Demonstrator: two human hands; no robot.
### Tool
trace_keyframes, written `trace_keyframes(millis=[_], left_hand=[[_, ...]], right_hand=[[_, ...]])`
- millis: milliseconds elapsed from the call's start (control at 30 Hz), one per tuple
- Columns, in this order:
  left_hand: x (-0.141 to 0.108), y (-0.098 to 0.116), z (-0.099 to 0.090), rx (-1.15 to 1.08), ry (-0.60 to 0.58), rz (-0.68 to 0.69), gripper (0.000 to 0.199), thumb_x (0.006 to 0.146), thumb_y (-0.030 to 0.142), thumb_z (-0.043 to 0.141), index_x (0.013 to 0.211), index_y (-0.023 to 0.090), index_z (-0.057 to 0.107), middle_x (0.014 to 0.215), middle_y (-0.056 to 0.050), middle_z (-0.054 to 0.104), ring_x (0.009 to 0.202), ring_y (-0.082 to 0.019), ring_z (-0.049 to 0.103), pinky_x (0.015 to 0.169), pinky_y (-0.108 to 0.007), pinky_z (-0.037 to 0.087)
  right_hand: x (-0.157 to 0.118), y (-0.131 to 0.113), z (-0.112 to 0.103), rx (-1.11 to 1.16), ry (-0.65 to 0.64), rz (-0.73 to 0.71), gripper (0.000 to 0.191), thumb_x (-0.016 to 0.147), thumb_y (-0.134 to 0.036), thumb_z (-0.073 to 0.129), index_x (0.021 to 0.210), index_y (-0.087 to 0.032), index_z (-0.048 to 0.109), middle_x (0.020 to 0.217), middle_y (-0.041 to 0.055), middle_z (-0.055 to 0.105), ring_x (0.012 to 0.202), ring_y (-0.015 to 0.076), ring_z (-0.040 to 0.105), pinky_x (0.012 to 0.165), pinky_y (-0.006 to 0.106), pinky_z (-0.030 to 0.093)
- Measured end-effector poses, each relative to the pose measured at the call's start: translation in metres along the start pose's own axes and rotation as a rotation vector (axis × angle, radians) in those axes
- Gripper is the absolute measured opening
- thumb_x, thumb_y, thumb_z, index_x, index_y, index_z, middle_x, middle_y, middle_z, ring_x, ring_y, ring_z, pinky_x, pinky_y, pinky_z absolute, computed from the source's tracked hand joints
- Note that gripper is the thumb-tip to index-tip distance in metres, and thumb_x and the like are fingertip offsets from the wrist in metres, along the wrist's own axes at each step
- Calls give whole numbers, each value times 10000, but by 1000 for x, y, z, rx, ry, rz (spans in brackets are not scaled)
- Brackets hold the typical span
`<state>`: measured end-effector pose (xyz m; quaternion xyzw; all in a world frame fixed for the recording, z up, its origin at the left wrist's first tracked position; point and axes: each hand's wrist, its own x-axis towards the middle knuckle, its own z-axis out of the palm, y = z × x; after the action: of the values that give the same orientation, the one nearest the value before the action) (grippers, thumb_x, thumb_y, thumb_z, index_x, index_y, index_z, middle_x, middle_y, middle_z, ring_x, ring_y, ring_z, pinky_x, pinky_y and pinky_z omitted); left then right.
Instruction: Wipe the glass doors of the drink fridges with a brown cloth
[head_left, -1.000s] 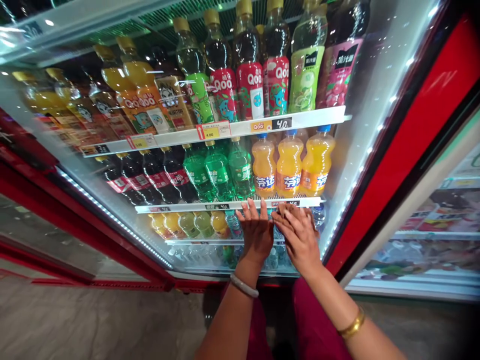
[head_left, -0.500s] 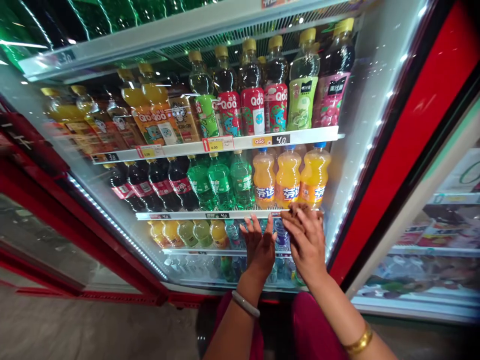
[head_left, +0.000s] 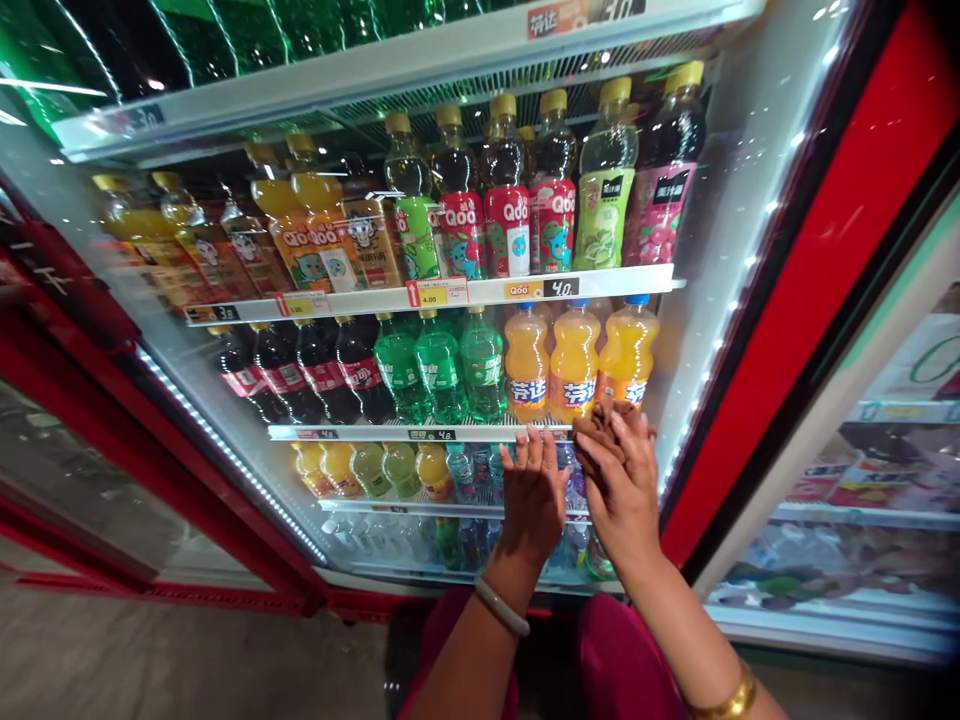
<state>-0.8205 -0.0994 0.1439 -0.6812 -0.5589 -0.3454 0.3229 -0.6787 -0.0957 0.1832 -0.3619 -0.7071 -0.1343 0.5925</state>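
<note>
My right hand is closed on a crumpled brown cloth, at the right end of a white shelf edge. The cloth covers the lower part of the right-hand orange drink bottle. To its left, my left hand is open, its fingers stretched up to the same edge and nothing in it. Above the hands stand more orange drink bottles with blue caps. Green soda bottles and dark cola bottles continue that row leftward.
Above runs a shelf of yellow-capped juice bottles with price tags. Small yellow drink bottles stand lower down. The cooler has a red frame on the right, beside another cooler. My knees are close in front.
My left hand has moved slightly right, its fingers now straighter along the shelf edge. The right hand has shifted a little right and down; more of the cloth shows.
</note>
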Motion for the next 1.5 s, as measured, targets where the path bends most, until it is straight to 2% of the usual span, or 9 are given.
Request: trace_keyframes(millis=[200,400,500,733,900,1067,1200,1333,1500], left_hand=[[7,-4,4,30,-44,69,765,1023,392,498,1639,115,139,1622,-218,385,1515,-336,381,1224,-549,331],[6,2,13,85,0,43,732,1013,419,524,1618,116,244,1604,-231,413,1496,-340,408,1222,-568,318],[5,5,13,86,15,22,724,1011,406,523,1614,109,253,1601,-234,416,1495,-351,404,1218,-586,316],[2,1,12,95,-22,50,670,1022,305,467,1621,114,235,1619,-219,395,1498,-331,404,1207,-551,352],[4,2,14,80,11,29,724,1005,385,535,1616,116,253,1611,-222,407,1491,-345,410,1216,-559,340],[3,4,14,59,-8,15,741,989,357,562,1618,121,249,1635,-211,370,1524,-353,354,1229,-569,318],[1,3,11,51,-38,25,704,993,282,514,1618,111,240,1631,-203,379,1531,-340,347,1224,-564,325],[1,1,9,47,-49,29,695,998,289,505,1617,113,245,1630,-204,379,1525,-338,359,1219,-559,333],[5,3,6,61,-35,37,750,1001,370,534,1629,122,207,1624,-217,383,1512,-351,380,1218,-564,328]], right_hand=[[-59,32,-14,-19,-172,-89,540,906,-40,598,1392,-276,592,1575,88,461,1534,355,327,1211,691,342],[-11,35,-26,-36,86,87,430,884,-109,691,1264,-310,672,1603,51,429,1520,357,356,1244,709,247],[6,18,-13,-18,83,57,482,878,-85,684,1301,-313,653,1607,53,421,1520,353,357,1256,700,231],[-71,34,-12,-1,-258,-108,517,913,-16,547,1363,-259,616,1573,74,475,1552,355,287,1233,674,308],[-43,57,-36,-90,-2,39,323,898,-97,642,1162,-266,722,1579,43,474,1519,370,355,1234,692,282],[5,29,-22,-90,87,37,348,888,-116,651,1187,-282,717,1572,50,479,1500,379,386,1205,708,331],[-25,12,-4,23,-100,-51,538,900,-52,575,1362,-323,620,1610,35,432,1540,353,318,1224,699,311],[-70,30,-12,24,-254,-61,604,921,-39,521,1448,-334,548,1605,32,443,1557,338,281,1239,679,301],[-53,52,-37,-73,-66,22,444,912,-99,613,1304,-303,663,1604,31,447,1546,360,300,1244,681,281]])
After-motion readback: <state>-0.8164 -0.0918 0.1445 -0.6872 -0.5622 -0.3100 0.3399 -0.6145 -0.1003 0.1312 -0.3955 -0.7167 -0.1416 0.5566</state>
